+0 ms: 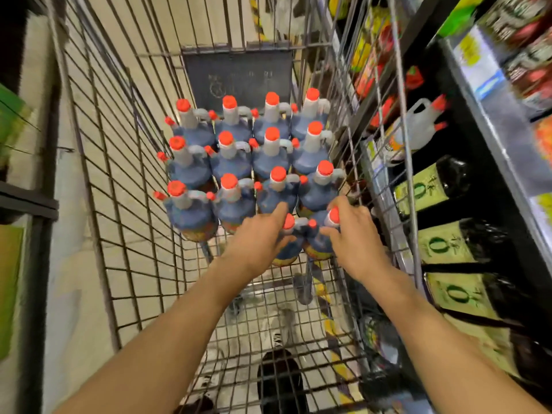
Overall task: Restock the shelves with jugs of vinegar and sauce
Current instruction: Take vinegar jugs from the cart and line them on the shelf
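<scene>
Two bare forearms reach forward and down into a wire cart (119, 204), over its mesh floor, through which a dark shoe (280, 380) and pale tiles show. The left hand (260, 240) lies against the nearer-left jug (288, 243) of the closest pair, its forefinger pointing straight ahead past the red cap; the other fingers (279, 212) curl toward the jug's neck, though whether they truly grip it cannot be told through the blur. The right hand (355, 234) sits on the neighbouring jug (321, 240), fingers bent over its red cap and grey neck, the thumb low on the near side, so it appears to hold the top of that jug. These two jugs stand touching each other at the right of the cart, nearest the person.

Beyond them stand twelve more blue jugs (248, 147) with red caps and grey handles, packed upright in three rows of four, up to the dark panel (239, 76) at the cart's far end.

To the right, just beside the cart, runs a shelf (484, 121) holding dark bottles with green labels (430, 189), a clear jug with a red cap (418, 127) lying on its side farther along, and colourful packets beyond.
</scene>
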